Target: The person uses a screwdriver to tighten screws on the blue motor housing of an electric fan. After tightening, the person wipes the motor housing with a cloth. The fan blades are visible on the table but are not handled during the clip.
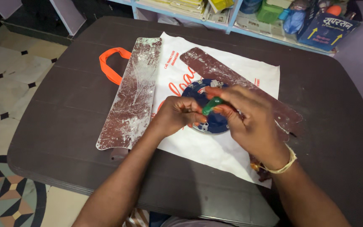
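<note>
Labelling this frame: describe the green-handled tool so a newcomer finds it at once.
On the dark table lies a white bag with a round blue part at its centre. Over it, the right hand grips the tool, the only green thing there.

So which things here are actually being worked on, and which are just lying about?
In use:
- blue round plate, steadied by the left hand
- green-handled tool, gripped in the right hand
- brown blade running under the hands
- white bag beneath it all

Lying about:
- worn blade, left of the hands
- shelf clutter behind the table
</note>
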